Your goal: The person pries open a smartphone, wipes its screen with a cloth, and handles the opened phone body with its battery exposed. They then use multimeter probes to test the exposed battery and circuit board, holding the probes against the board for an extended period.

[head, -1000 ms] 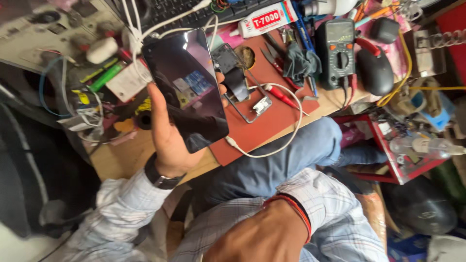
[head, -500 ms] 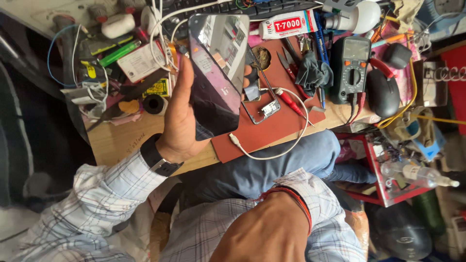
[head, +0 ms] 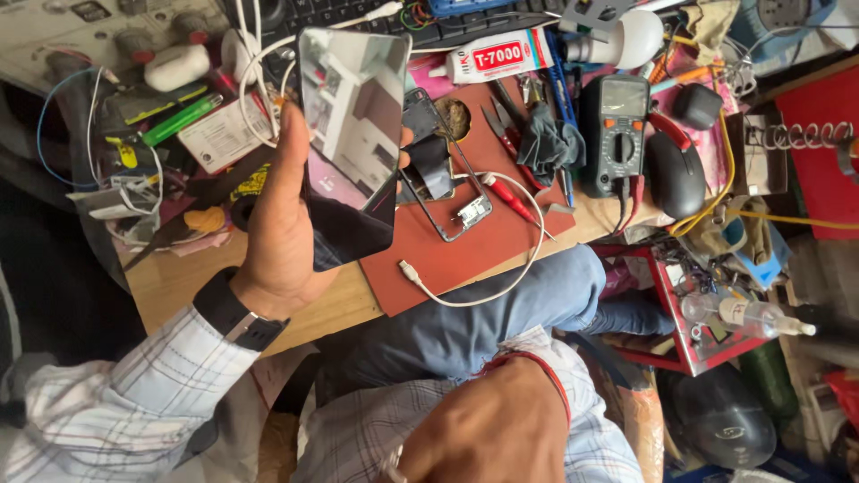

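While the left hand (head: 282, 228) grasps a phone (head: 351, 143) by its edge, thumb on one side and fingertips on the other, the dark glossy screen faces up and mirrors the room. It is lifted above the tabletop (head: 179, 277), over a red mat (head: 465, 255). On this mat lie a phone frame (head: 443, 183) and a white cable (head: 483, 286). Near them stands a multimeter (head: 616, 134). The right hand (head: 488, 429) is low by the lap, clenched, grasping nothing I can see
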A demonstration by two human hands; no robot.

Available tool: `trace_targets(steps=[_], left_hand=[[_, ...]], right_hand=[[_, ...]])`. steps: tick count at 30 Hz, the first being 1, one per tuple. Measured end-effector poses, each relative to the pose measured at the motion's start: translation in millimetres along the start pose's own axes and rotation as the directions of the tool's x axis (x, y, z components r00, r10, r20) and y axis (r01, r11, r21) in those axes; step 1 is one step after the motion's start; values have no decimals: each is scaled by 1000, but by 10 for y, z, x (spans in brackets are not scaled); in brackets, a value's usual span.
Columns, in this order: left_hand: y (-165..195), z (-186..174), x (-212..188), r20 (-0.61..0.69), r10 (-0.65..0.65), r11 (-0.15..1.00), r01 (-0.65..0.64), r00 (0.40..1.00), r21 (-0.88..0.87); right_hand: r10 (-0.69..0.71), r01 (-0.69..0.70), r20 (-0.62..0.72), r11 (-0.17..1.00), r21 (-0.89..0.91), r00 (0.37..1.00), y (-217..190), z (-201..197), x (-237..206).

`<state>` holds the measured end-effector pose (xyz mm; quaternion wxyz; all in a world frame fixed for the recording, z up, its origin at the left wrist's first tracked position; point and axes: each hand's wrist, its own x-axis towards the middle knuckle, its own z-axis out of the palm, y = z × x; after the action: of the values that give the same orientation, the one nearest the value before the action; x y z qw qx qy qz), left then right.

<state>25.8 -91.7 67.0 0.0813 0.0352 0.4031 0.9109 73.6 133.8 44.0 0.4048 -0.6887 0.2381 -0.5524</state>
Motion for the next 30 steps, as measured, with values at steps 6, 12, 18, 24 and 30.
trace_targets(steps=[6,12,18,24,30], left_hand=[[51,27,8,54,10,1000,-11,998,10],[-10,37,61,59,7,1000,-8,998,14],[-60,20,91,36,-11,1000,11,999,0],[-116,8,97,31,-15,1000,16,999,-9],[-138,10,115,52,-54,998,56,997,-41]], right_hand=[[-224,208,-4,913,-350,975,-299,-351,277],[-271,269,30,925,-268,962,-265,-364,265],[-147,206,264,955,-212,953,-102,-271,118],[-175,181,72,980,-82,982,67,-126,101],[-204,206,32,968,-143,979,165,-59,56]])
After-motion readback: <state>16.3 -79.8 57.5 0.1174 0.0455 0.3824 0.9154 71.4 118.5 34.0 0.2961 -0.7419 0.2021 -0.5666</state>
